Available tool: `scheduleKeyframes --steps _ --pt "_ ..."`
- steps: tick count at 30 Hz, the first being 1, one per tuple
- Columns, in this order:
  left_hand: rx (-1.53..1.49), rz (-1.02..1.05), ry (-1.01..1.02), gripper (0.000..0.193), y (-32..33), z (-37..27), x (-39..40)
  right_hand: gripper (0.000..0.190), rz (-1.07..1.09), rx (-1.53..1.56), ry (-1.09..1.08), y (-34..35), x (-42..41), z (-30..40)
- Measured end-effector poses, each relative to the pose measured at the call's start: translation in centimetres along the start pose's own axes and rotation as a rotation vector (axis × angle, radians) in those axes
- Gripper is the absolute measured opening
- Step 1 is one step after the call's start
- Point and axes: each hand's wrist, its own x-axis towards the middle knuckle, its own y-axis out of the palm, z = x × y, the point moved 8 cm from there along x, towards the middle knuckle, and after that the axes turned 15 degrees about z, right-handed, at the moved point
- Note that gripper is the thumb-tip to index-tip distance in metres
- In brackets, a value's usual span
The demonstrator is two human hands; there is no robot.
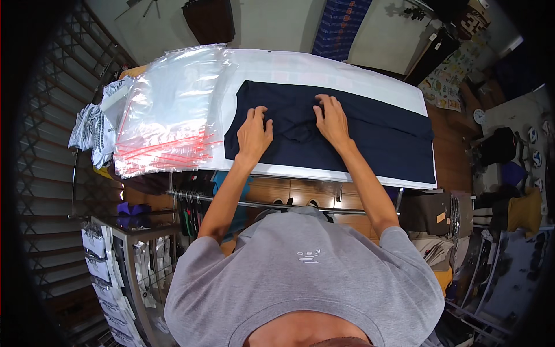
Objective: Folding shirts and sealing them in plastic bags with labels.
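Note:
A dark navy garment (381, 143), seemingly trousers, lies lengthwise across a white-covered table (295, 65). Its narrower end points left, and creases gather in the cloth between my hands. My left hand (256, 134) rests over the garment near its left end, fingers spread and slightly curled. Over the middle is my right hand (333, 117), with thumb and fingers apart on or just above the fabric. Neither hand visibly grips any cloth. Left of the garment lies a stack of clear plastic bags (173, 104) with red seal strips.
Packaged white-and-black socks (102, 117) sit at the table's left end. A metal rail (260, 204) with hung clothes runs along the near side. Folded trousers (427, 212) are stacked at right, and a glass display case (134, 243) stands at lower left.

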Motion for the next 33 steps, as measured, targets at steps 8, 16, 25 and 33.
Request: scheduleKeyframes --steps 8,16,25,33 --pt "0.092 0.140 0.263 0.023 2.0 -2.1 -1.6 0.023 0.125 -0.231 -0.160 1.7 -1.6 1.2" --pt "0.069 0.177 0.240 0.027 1.5 -2.5 -1.2 0.032 0.127 -0.181 -0.083 -0.2 -2.3 -1.6" --pt "-0.086 0.203 0.432 0.029 5.5 -14.9 -2.2 0.070 0.275 -0.533 0.510 -10.5 -7.9 -17.3" --pt "-0.204 0.555 0.599 0.028 18.1 -27.2 -3.3 0.071 0.370 -0.531 0.622 -18.0 -11.4 -26.0"
